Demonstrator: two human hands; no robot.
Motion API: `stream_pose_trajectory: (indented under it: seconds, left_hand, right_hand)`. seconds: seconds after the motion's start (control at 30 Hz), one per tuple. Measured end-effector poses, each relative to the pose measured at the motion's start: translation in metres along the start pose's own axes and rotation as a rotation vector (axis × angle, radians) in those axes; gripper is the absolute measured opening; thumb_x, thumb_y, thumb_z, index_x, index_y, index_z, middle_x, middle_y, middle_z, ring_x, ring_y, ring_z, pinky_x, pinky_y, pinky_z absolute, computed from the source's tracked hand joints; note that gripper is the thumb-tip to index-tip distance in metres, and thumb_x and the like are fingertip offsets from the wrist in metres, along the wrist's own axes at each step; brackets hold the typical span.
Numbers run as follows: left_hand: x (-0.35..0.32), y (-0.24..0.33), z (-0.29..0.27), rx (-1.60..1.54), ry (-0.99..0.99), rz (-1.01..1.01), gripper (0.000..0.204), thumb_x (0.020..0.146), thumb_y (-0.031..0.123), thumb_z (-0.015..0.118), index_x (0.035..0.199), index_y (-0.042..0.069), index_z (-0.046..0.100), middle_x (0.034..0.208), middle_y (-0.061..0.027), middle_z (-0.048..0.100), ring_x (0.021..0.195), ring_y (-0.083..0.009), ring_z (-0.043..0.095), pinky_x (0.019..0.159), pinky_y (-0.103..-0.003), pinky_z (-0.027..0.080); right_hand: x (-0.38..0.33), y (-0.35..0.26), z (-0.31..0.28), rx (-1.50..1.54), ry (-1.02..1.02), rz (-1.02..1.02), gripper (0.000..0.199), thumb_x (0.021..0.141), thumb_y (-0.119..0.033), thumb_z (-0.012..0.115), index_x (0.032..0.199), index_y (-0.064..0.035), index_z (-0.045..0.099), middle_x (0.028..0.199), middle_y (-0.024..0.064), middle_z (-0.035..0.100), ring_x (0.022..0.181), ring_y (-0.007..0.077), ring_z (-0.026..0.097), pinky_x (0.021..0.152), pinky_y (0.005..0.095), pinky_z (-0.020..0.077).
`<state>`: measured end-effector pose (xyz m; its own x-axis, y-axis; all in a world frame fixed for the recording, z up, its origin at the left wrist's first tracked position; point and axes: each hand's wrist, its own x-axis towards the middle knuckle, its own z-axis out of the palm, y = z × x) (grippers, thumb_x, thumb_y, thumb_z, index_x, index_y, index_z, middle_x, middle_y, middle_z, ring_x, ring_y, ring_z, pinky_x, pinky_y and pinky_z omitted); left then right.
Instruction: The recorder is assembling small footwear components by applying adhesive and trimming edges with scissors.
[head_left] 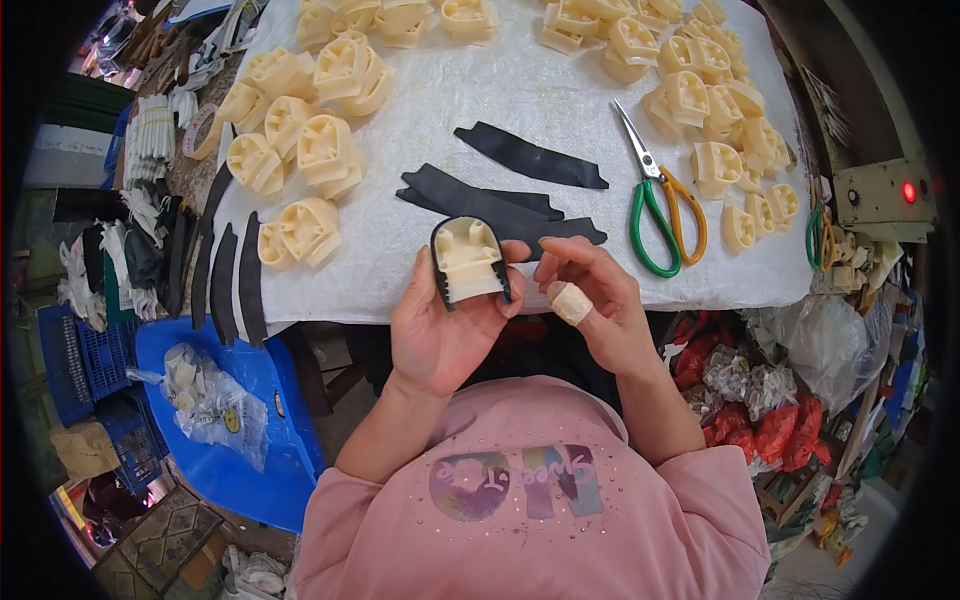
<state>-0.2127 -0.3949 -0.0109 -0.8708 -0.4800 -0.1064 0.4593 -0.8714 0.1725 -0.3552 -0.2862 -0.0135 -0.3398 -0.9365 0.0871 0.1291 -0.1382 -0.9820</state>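
Note:
My left hand (430, 340) is closed round a cream plastic heel-shaped piece (468, 248), with its hollow, ribbed side facing up. A black strip (437, 262) wraps the rounded outer edge, and its ends look notched near the straight side. Just to the right, my right hand (605, 300) is apart from the piece, its fingers loosely bent and spread, holding nothing I can see. Pale tape (571, 303) covers its thumb. Beyond both hands lie several black strips (530, 155), some overlapping. Scissors (655, 195) with one green and one orange handle lie to the right, blades pointing away.
Clusters of cream pieces (330, 155) stand at the table's left, with more cream pieces (715, 105) at the right. A white sheet (440, 95) covers the table. More black strips (226, 285) hang over its left edge. A blue chair (285, 440) is at lower left; red bags (775, 430) lie at lower right.

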Motion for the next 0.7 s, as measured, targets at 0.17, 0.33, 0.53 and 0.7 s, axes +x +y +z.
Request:
stream_pose_trajectory:
  seconds: [0.17, 0.33, 0.53, 0.7]
  left_hand:
    - [-0.002, 0.000, -0.004, -0.058, -0.003, 0.022, 0.043, 0.099, 0.037, 0.031, 0.134, 0.014, 0.036, 0.121, -0.0216, 0.048, 0.105, -0.0306, 0.050, 0.090, -0.038, 0.041]
    - [-0.004, -0.003, 0.001, -0.087, 0.003, -0.002, 0.045, 0.097, 0.036, 0.037, 0.135, 0.012, 0.034, 0.121, -0.0210, 0.048, 0.113, -0.0290, 0.046, 0.097, -0.043, 0.039]
    - [-0.006, -0.014, 0.006, -0.108, 0.019, 0.021, 0.050, 0.094, 0.030, 0.048, 0.135, 0.006, 0.032, 0.122, -0.0154, 0.049, 0.116, -0.0281, 0.045, 0.098, -0.042, 0.037]
    - [-0.011, -0.018, 0.002, -0.082, -0.014, 0.005, 0.050, 0.094, 0.033, 0.045, 0.135, 0.006, 0.034, 0.125, -0.0112, 0.049, 0.119, -0.0272, 0.043, 0.101, -0.044, 0.033]
  right_hand:
    - [0.001, 0.000, 0.007, -0.120, 0.019, -0.052, 0.034, 0.084, -0.010, 0.062, 0.117, -0.0054, 0.055, 0.086, 0.0051, 0.054, 0.081, 0.0160, 0.050, 0.073, 0.0281, 0.0419]
    - [0.006, -0.003, 0.015, -0.388, 0.064, -0.351, 0.034, 0.074, 0.002, 0.066, 0.106, -0.0088, 0.060, 0.091, 0.0090, 0.054, 0.078, 0.0213, 0.051, 0.068, 0.0291, 0.0454]
    - [0.008, 0.012, 0.018, -0.428, 0.136, -0.523, 0.038, 0.070, 0.008, 0.065, 0.103, -0.0098, 0.059, 0.088, 0.0078, 0.050, 0.079, 0.0235, 0.048, 0.068, 0.0319, 0.0436]
    - [0.007, 0.011, 0.029, -0.541, 0.228, -0.603, 0.040, 0.065, 0.011, 0.061, 0.098, -0.0117, 0.058, 0.086, 0.0070, 0.048, 0.081, 0.0254, 0.044, 0.070, 0.0366, 0.0380]
